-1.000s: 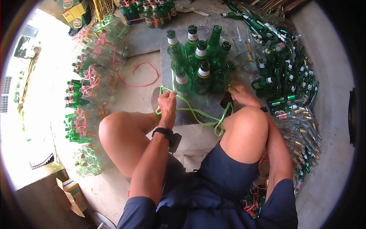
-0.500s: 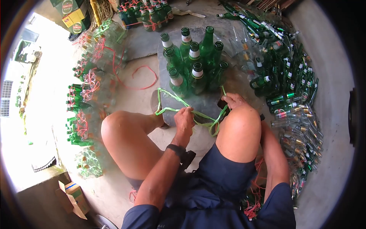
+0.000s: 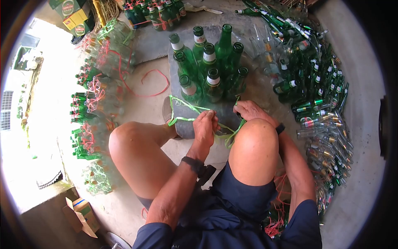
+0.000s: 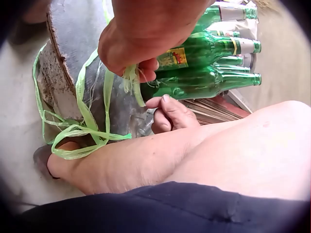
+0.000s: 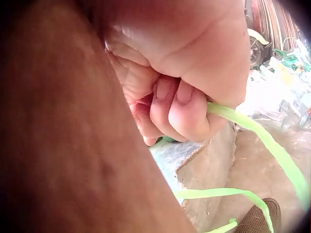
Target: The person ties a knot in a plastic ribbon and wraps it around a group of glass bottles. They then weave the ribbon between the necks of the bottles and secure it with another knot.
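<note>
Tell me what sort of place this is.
Probably a storeroom or shed for bundling bottles: a heap of loose bottles lies on the right, tied bundles line the left, and green twine is held near standing bottles.

Neck labels (image 3: 209, 58) on the green beer bottles (image 3: 224, 46) are way too tiny to read in the head view, and the red-tied bundle (image 3: 155, 20) behind them gets chopped up top. Left wrist cam: left grip (image 4: 148, 39) is cropped and blocks some bottles. Right wrist cam: blurry forearm (image 5: 73, 136), green plastic strap (image 5: 270, 141) running off the right edge.
</note>
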### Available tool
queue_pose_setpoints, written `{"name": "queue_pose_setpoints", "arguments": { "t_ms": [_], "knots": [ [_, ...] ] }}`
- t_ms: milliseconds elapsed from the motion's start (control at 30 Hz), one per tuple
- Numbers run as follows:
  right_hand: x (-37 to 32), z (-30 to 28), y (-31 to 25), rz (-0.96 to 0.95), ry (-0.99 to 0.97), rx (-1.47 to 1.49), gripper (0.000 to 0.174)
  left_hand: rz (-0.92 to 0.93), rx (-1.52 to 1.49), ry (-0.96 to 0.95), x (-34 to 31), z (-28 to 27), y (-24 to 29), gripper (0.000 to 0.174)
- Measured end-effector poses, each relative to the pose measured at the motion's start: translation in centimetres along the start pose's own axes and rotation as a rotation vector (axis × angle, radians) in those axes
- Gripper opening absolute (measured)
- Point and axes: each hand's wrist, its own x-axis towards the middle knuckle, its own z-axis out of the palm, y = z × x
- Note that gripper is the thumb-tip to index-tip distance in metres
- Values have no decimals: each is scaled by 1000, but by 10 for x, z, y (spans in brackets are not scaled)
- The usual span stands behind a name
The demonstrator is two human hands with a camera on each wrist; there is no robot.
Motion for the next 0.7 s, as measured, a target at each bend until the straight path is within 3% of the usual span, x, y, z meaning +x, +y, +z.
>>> {"name": "queue_pose_setpoints", "arguments": {
  "t_ms": [133, 233, 433, 600, 700],
  "knots": [
    [6, 6, 5, 60, -7, 70, 23, 0, 10, 7, 5, 1, -4, 15],
    [10, 9, 1, 222, -19, 154, 15, 51, 43, -6, 9, 2, -6, 15],
    [16, 17, 0, 440, 32, 292, 27, 34, -39, -1, 17, 4, -11, 16],
    [16, 30, 15, 408, -24, 252, 42, -26, -106, -28, 23, 5, -11, 16],
    [17, 16, -8, 439, -13, 306, 40, -22, -135, 4, 22, 10, -10, 16]
  ]
}}
